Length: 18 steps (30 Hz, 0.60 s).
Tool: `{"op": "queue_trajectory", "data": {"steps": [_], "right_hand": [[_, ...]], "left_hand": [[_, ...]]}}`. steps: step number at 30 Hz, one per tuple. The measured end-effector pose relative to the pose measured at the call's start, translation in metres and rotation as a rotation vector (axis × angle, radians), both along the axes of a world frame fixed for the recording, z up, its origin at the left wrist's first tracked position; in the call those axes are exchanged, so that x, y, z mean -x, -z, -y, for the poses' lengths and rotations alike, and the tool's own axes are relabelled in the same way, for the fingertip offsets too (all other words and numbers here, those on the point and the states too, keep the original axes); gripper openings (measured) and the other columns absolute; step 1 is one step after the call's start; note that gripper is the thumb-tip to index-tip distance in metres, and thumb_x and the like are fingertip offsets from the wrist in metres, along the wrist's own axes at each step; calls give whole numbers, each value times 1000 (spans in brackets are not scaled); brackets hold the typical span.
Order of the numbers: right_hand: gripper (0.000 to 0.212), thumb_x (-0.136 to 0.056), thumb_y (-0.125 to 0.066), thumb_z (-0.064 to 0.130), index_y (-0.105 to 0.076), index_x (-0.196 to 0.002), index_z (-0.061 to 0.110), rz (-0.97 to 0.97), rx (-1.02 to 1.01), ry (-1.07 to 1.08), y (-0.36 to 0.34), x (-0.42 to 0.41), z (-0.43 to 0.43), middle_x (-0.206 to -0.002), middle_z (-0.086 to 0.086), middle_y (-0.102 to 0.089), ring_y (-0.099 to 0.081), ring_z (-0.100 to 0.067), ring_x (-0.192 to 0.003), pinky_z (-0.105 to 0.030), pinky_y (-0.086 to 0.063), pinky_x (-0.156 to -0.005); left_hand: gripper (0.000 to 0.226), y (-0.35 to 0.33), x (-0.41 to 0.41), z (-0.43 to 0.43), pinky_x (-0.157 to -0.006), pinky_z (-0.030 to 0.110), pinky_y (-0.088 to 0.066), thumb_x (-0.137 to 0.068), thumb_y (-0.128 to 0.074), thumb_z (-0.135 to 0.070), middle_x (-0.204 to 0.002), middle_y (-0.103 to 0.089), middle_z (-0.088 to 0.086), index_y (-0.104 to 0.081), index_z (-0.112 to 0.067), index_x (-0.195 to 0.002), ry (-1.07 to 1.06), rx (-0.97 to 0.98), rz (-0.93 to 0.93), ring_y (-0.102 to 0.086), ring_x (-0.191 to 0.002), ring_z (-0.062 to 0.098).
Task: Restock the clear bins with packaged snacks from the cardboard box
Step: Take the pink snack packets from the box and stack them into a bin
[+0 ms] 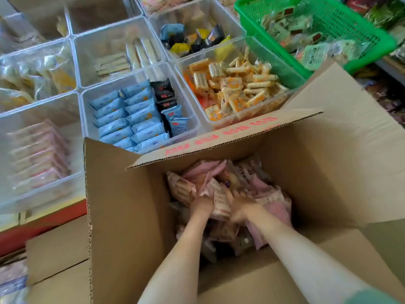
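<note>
Clear bins (87,119) behind cardboard box (131,216); left hand (201,207), right hand (243,212) on pink packets (278,207) inside; grip blurred, cannot tell.

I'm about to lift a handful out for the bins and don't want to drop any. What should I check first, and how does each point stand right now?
1. Hands inside the cardboard box: ok. The left hand and right hand are both down among the pink packets.
2. Grip on the packets: cannot tell. Both hands are blurred.
3. Room in the clear bin that holds similar pink packs: ok. There is free space above and beside its row.
4. Way out of the box: ok. The flaps stand open.
</note>
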State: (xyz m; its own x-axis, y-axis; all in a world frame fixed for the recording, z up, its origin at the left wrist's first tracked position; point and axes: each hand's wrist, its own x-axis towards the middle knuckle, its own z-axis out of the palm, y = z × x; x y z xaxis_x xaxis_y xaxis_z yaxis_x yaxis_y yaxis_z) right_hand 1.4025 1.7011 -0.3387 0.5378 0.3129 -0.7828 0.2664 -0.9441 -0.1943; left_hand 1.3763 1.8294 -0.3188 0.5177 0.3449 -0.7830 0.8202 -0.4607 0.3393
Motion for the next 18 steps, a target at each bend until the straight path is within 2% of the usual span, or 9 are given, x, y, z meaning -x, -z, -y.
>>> {"op": "queue_trajectory", "data": {"steps": [2, 4, 6, 7, 11, 13, 15, 18], "right_hand": [[116, -76, -68, 36, 23, -147, 29, -8, -35, 42, 9, 1, 1, -157, -14, -9, -14, -36, -143, -44, -21, -116], [113, -76, -66, 33, 22, -148, 30, -22, -40, 83, 16, 0, 4, -158, -11, -9, -16, -35, -143, -44, -25, -115], [112, -75, -67, 33, 16, -149, 28, -36, -46, 127, 16, -4, 8, -158, -9, -8, -18, -33, -143, -43, -30, -112], [110, -74, -68, 33, 11, -150, 28, -47, -52, 148, 14, -6, 10, -158, -8, -9, -19, -32, -143, -41, -31, -112], [101, -74, -69, 34, -4, -151, 26, -95, -87, 137, 4, -6, 15, -157, -8, -14, -19, -30, -143, -40, -26, -114], [102, -73, -71, 32, -6, -151, 26, -100, -135, 164, -4, -2, 18, -155, -7, -18, -24, -29, -141, -38, -29, -113], [103, -74, -75, 23, -7, -151, 26, -211, -313, 351, -15, 2, 25, -153, -4, -26, -33, -23, -136, -33, -33, -110], [88, -78, -76, 17, -21, -146, 32, -419, -684, 766, -48, 11, 47, -147, 10, -36, -38, -10, -132, -27, -27, -113]], "left_hand": [[44, 9, -5, 4, -104, 31, -34, -104, -26, -24, -142, -44, 15, -37, -1, -141, 10, -12, -31, -44, -129, 31], [50, 16, -7, 10, -104, 33, -40, -103, -28, -35, -135, -52, 16, -43, -2, -137, -49, 34, -40, -51, -121, 30], [57, 23, -7, 16, -97, 32, -45, -98, -35, -50, -126, -59, 15, -52, -6, -130, -48, 68, -30, -57, -112, 29], [56, 23, -7, 18, -95, 30, -46, -98, -36, -51, -123, -61, 14, -54, -7, -127, -51, 80, -20, -58, -109, 29], [43, 15, -6, 22, -94, 29, -43, -101, -37, -33, -125, -60, 16, -55, -2, -125, 56, -7, 49, -56, -116, 30], [38, 3, -5, 24, -95, 29, -42, -101, -38, -22, -127, -59, 16, -51, 1, -129, 143, -59, 97, -54, -118, 29], [38, -10, -3, 27, -98, 30, -42, -100, -37, -19, -128, -58, 15, -49, 0, -130, 245, -98, 167, -55, -119, 28], [36, -42, 3, 31, -99, 33, -41, -100, -38, -20, -131, -55, 16, -44, -1, -130, 358, -146, 306, -53, -121, 30]]}}
